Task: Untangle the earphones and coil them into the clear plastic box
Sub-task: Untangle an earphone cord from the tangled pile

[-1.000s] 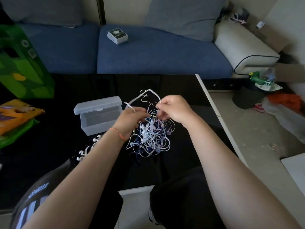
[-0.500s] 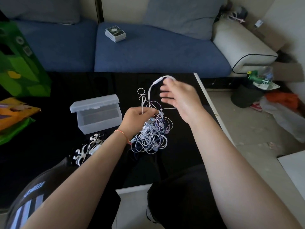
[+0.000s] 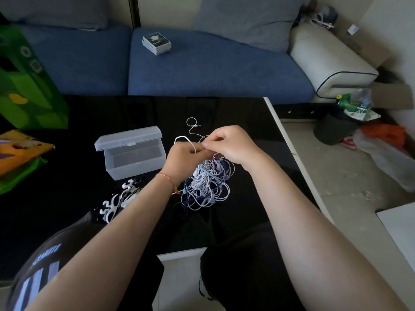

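- Left hand [image 3: 184, 157] is gripping the earphones [image 3: 207, 182] at the top of the tangle, fingers curled round the white cords, a thin red string bracelet [image 3: 167, 179] sitting on its wrist.
- Right hand [image 3: 231, 145] is pinching a strand just right of the left hand, thumb and forefinger closed on it, knuckles nearly touching the other hand.
- Earphones are hanging below both hands as a messy knot of white and pale purple cable, lower loops resting on the black table [image 3: 235, 113].
- One free cord end is looping up on the far side of the hands, plug tip pointing right.
- Clear plastic box [image 3: 131, 157] is sitting on the table just left of the hands, lid hinged open and standing up at the far side, inside looking bare.
- White cable clips [image 3: 116, 199] are lying near the box, on its near side, partly behind the left forearm.
- Green bag [image 3: 27, 81] is standing at the far left.
- Blue sofa [image 3: 202, 68] is lying beyond the table, a small boxed item [image 3: 156, 43] resting on its seat.
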The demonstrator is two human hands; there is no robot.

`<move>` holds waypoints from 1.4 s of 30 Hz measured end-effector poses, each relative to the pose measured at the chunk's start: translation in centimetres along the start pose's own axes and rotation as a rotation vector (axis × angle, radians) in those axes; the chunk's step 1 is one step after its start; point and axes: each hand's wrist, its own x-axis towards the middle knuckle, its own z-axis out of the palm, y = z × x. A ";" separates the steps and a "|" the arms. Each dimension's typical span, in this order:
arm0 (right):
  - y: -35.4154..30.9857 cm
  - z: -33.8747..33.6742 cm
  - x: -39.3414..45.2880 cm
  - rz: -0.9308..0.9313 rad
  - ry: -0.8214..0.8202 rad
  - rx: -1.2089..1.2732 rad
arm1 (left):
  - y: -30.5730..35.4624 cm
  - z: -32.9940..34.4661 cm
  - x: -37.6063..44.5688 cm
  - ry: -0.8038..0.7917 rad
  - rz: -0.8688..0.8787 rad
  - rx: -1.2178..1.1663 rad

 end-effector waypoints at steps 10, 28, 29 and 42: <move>0.4 -0.2 0.3 0.047 0.128 0.398 | -5.2 0.2 1.5 -0.044 -0.050 0.350; -1.1 -1.0 -0.2 0.014 0.150 0.868 | -1.7 1.5 0.3 -0.218 0.021 0.109; -1.3 -1.2 -0.2 -0.016 0.202 0.888 | -2.1 1.6 0.3 -0.219 0.005 0.139; 4.5 -2.4 1.6 0.316 0.487 -0.103 | -3.8 1.0 1.1 -0.080 -0.097 0.179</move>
